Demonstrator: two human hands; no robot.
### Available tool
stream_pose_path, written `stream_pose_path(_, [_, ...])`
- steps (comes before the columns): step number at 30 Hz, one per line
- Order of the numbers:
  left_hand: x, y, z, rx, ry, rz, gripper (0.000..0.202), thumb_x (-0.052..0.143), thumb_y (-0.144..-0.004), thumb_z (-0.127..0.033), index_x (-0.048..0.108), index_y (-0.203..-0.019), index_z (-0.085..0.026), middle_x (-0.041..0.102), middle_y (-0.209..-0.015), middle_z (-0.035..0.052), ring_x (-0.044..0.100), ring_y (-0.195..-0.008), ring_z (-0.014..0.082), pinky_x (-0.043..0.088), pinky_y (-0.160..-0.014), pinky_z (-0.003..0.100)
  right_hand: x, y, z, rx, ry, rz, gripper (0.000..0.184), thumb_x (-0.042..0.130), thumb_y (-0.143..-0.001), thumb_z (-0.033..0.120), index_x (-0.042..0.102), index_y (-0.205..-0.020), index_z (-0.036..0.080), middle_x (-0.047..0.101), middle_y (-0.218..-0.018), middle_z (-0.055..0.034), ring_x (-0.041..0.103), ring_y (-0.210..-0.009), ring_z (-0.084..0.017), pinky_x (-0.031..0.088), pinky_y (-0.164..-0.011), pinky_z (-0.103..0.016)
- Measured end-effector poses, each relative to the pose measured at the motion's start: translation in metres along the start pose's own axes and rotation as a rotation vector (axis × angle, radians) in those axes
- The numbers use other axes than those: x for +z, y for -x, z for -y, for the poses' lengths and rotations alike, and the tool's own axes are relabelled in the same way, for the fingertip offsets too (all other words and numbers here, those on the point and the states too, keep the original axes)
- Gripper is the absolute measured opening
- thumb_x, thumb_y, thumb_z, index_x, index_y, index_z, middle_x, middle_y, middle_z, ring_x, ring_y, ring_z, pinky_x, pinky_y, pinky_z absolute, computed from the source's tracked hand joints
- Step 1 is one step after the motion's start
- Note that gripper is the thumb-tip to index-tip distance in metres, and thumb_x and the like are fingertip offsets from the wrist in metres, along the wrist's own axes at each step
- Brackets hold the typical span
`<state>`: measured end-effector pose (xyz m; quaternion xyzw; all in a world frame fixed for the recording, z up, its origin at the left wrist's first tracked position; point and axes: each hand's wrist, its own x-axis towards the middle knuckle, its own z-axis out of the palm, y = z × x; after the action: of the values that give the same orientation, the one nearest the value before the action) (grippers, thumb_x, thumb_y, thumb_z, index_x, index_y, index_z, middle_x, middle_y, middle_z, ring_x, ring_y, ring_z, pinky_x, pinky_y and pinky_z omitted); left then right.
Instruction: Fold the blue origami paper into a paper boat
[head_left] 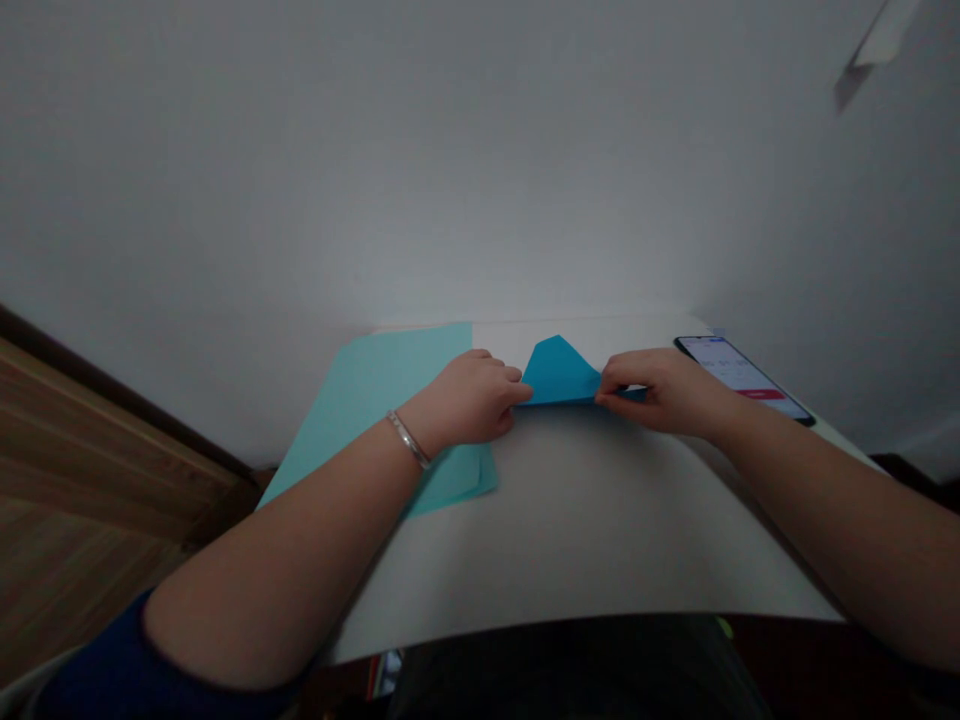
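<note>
A folded sheet of blue paper (559, 372) is held between my two hands, just above or on the white table. Its far side narrows to a blunt top, and its near edge runs straight between my fingers. My left hand (484, 398) grips the left end, fingers curled and thumb side against the paper. At the right end, my right hand (652, 388) pinches the paper between thumb and fingertips. The parts of the paper behind my fingers are hidden.
Light turquoise paper sheets (375, 375) lie on the left of the white table (585, 540), partly under my left forearm. A phone with a lit screen (739, 375) rests at the right. A wall (480, 170) rises behind the table.
</note>
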<state>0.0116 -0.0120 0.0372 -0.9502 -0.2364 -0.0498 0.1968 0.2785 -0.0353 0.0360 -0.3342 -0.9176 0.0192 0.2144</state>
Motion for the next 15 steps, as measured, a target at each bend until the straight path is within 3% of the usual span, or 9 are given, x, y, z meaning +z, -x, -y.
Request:
stream_pose_path(9, [0.0029, 0.0011, 0.0015, -0.014, -0.043, -0.029, 0.009, 0.056, -0.077, -0.024, 0.061, -0.084, -0.019, 0.064, -0.078, 0.0041, 0.059, -0.07, 0.0179, 0.039, -0.067, 0.033, 0.0004, 0.0008, 0.0019, -0.003, 0.0, 0.002, 0.012, 0.054, -0.083, 0.022, 0.064, -0.077, 0.02, 0.066, -0.074, -0.0019, 0.056, -0.066, -0.014, 0.037, -0.061, -0.026])
stream_pose_path(15, [0.0017, -0.0004, 0.0022, 0.017, -0.131, -0.022, 0.007, 0.053, -0.083, -0.017, 0.059, -0.08, -0.017, 0.064, -0.073, 0.0032, 0.059, -0.068, 0.0169, 0.039, -0.067, 0.033, -0.0001, 0.0007, 0.0033, 0.06, 0.083, 0.002, 0.012, 0.053, -0.082, 0.025, 0.064, -0.078, 0.021, 0.067, -0.076, -0.0026, 0.057, -0.066, -0.015, 0.037, -0.061, -0.027])
